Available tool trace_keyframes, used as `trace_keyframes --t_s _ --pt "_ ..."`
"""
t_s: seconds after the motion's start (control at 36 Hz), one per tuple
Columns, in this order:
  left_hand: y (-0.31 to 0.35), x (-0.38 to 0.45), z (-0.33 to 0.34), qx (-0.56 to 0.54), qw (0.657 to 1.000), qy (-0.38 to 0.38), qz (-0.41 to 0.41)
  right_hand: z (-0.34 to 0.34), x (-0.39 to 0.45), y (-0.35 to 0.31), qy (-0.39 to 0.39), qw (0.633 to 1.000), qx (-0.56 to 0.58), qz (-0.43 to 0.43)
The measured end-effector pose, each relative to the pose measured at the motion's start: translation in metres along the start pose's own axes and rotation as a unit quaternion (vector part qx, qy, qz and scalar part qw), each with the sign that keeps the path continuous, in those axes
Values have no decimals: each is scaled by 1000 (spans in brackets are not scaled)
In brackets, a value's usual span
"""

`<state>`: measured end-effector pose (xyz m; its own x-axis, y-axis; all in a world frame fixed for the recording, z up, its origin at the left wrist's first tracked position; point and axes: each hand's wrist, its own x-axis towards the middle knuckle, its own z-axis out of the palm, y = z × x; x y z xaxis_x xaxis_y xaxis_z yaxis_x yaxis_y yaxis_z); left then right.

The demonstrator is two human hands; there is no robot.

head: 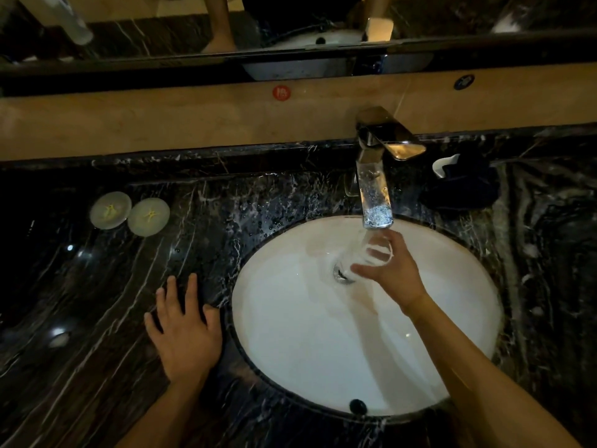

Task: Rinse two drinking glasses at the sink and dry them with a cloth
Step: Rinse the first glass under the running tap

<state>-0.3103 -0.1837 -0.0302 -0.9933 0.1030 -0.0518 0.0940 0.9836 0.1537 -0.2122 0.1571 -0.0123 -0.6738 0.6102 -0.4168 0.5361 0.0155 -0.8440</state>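
My right hand [392, 270] grips a clear drinking glass [361, 257] under the chrome tap [376, 189], over the drain of the white oval sink [290, 350]. Water runs from the spout onto the glass, which is tilted and blurred. My left hand [185, 331] lies flat on the dark marble counter [97, 302] just left of the sink rim, fingers spread and holding nothing. A dark cloth [462, 189] is bunched on the counter to the right of the tap. I cannot make out a second glass.
Two round pale coasters or lids [129, 213] sit side by side at the back left of the counter. A small white item [444, 164] pokes out beside the dark cloth. A tan backsplash ledge and a mirror run along the back.
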Motion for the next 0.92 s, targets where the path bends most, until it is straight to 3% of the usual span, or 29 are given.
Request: trace_keyframes --t_s 0.08,0.17,0.22,0.33,0.47,0.58,0.69,0.83,0.92 --pt "1 0 0 1 1000 -4 -1 3 0 -3 62 996 -58 -15" --pt "0 0 0 -1 1000 0 0 -3 1 -4 8 991 -129 -24" --pt "0 -1 0 -2 1000 1 0 -1 -2 -4 -11 994 -105 -26" --pt "1 -1 0 -2 1000 1 -2 9 -6 -6 74 996 -55 -19" --pt "0 -1 0 -2 1000 3 0 3 -1 -9 3 997 -76 -9" --pt "1 -1 0 -6 1000 5 2 5 -2 -11 62 995 -74 -8" --pt "1 -1 -1 -4 1000 5 2 1 2 -12 -1 993 -115 -8" --pt "1 -1 0 -5 1000 3 0 11 -4 -8 57 995 -79 13" --pt "1 -1 0 -8 1000 5 2 9 -1 -10 6 994 -108 22"
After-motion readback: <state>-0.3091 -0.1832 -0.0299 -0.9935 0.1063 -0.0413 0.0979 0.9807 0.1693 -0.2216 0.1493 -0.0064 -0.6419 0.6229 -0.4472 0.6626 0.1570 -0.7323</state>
